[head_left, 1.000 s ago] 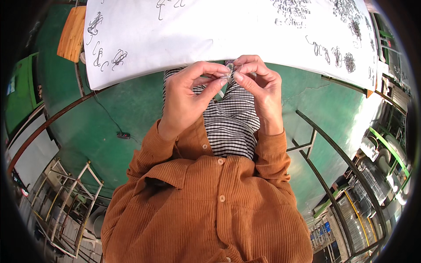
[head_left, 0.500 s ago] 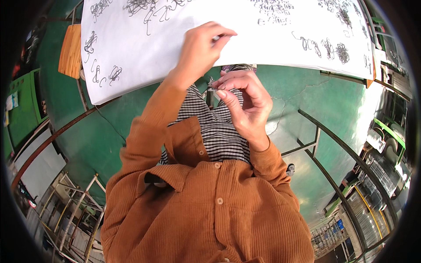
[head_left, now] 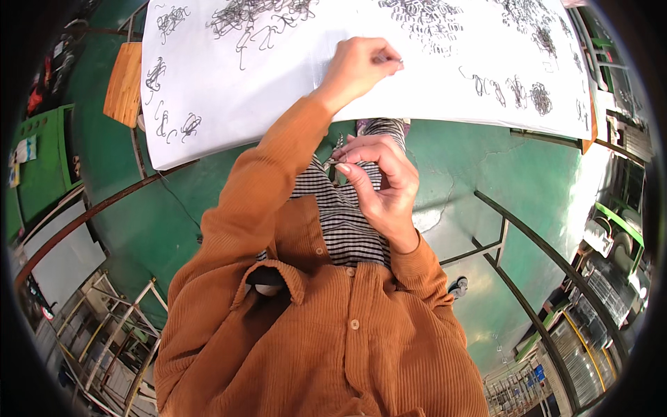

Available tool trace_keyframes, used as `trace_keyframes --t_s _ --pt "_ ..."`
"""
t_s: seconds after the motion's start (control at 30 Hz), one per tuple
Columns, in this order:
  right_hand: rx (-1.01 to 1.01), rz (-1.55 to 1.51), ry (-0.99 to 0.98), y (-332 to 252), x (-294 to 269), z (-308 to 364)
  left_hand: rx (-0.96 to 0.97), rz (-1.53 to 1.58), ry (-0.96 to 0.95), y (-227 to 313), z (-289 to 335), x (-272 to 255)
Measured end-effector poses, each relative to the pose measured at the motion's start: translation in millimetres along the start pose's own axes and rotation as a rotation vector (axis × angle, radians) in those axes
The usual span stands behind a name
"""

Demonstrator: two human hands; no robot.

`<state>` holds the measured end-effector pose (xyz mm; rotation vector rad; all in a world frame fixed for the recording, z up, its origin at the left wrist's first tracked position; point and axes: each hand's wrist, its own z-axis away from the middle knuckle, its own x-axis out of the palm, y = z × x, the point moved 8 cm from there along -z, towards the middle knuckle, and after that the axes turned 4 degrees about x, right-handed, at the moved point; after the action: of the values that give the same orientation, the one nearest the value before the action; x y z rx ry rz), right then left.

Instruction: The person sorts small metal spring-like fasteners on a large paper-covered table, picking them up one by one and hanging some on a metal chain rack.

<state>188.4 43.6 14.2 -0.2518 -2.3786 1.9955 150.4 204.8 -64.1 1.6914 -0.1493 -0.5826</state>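
Room: the head view looked down on a green floor, with a green cabinet at far left, a bare metal frame at lower left and a dark metal rail at right.
Work table: a white-covered table stretched across the top, a slatted wooden stool just beside its left end.
Dark hooks: a tangled heap of dark curved hooks lay near the table's far side, and smaller clumps lay along its left part.
Link pile: small dark link-like pieces were spread to the right of that heap; further clusters lay near the right end.
Left hand: it hung over the table, fingertips drawn together; whether they pinched anything I could not tell.
Right hand: it was in front of the table's near edge, thumb and fingertips closed on a small silvery metal piece.
Metal piece: it sat at those fingertips above the checked trousers, its exact shape too small to read.
Clothing: a brown corduroy shirt covered the torso and both arms.
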Motion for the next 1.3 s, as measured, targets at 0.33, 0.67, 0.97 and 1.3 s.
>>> trace_keyframes --t_s 0.33,0.67,0.97,1.3 --pt "-0.11 0.217 -0.007 5 13 -8 -0.062 -0.124 -0.071 59 120 -79" --pt "-0.071 0.276 -0.049 10 28 -10 -0.026 -0.31 -0.003 86 136 -89" --pt "-0.119 0.329 -0.096 7 35 -9 -0.034 -0.379 -0.036 86 138 -91" --pt "-0.184 0.355 -0.127 8 40 -6 -0.075 -0.406 -0.018 87 145 -95"
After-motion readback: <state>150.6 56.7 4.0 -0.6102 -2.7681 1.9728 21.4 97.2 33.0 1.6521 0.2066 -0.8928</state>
